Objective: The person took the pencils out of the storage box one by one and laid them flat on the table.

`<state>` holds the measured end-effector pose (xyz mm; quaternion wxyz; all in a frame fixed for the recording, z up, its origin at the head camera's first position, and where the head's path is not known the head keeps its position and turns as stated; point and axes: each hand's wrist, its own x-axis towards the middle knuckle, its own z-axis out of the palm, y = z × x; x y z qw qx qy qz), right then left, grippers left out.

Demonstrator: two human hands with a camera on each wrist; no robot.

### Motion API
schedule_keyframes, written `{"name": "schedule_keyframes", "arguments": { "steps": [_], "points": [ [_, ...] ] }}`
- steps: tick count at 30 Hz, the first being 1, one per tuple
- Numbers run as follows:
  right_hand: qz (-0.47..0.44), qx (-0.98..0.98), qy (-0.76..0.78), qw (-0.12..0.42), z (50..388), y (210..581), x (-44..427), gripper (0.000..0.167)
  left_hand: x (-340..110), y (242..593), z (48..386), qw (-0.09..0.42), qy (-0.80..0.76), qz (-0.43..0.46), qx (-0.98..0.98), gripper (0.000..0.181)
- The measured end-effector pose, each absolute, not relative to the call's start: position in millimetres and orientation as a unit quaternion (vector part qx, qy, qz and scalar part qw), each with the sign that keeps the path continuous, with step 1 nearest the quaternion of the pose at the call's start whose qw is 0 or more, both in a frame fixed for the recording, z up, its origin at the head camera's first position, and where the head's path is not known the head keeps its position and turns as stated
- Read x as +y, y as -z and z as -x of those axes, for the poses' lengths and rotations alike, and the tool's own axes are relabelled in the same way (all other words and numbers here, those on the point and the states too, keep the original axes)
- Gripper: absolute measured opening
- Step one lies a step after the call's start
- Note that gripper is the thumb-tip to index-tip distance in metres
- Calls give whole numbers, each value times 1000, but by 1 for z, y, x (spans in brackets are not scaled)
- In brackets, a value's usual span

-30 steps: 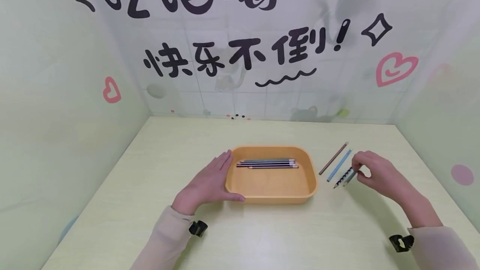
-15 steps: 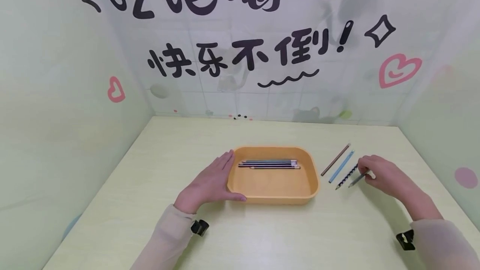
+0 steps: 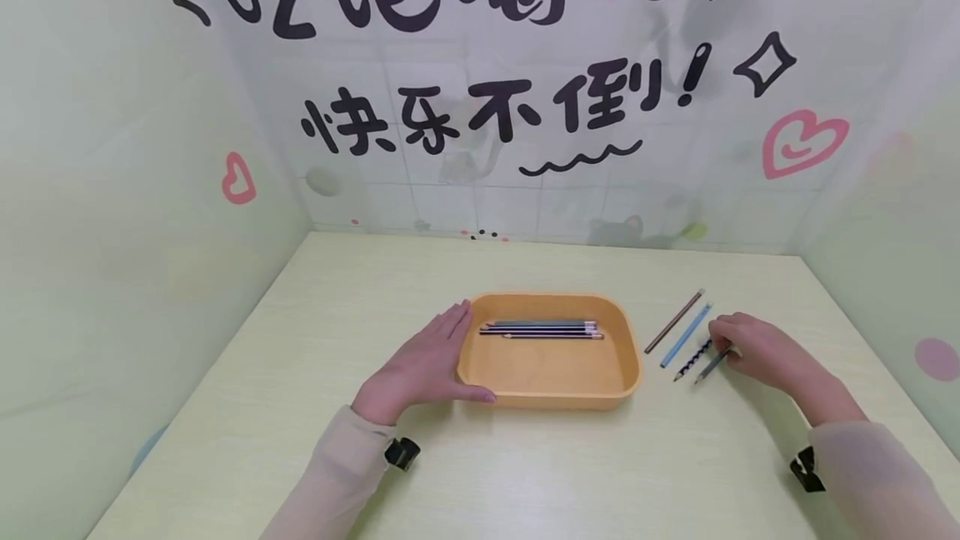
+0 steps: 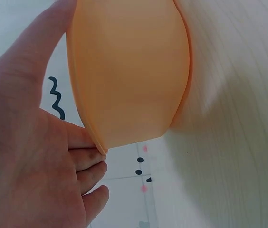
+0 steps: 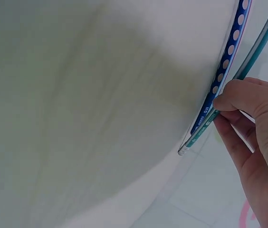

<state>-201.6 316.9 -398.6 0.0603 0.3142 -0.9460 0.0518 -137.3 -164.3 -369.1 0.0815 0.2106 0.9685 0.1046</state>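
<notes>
My left hand [image 3: 427,367] rests against the left end of an orange plastic tray [image 3: 547,400], its fingers straight along the rim and the thumb by the front edge. Several pencils [image 3: 543,328] lie side by side inside the tray. Right of it, my right hand [image 3: 767,357] pinches a teal pencil [image 5: 261,43] between thumb and fingers, close to the tabletop. Beside that pencil lies a dark blue pencil [image 5: 226,57] with a row of round pale spots. A light blue pencil [image 3: 686,335] and a brown pencil [image 3: 674,321] lie between it and the tray.
The pale wooden table [image 3: 360,290] is bounded by a printed back wall [image 3: 450,207] and side walls. A black wrist camera [image 3: 402,454] sits on the left wrist, another [image 3: 807,470] on the right.
My right hand shifts slightly about the teal pencil, which now lies nearer the spotted pencil. The left hand stays at the tray. The head view drifts a little.
</notes>
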Motion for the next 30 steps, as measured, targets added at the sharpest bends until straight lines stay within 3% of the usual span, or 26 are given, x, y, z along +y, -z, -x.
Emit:
{"name": "schedule_keyframes", "arguments": {
  "steps": [21, 30],
  "points": [
    [-320, -946, -31, 36, 209, 402, 316, 38, -163, 368, 139, 78, -101, -215, 968, 126],
    [-311, -947, -58, 51, 207, 400, 316, 36, -163, 369, 140, 79, -99, -211, 969, 127]
  ]
}}
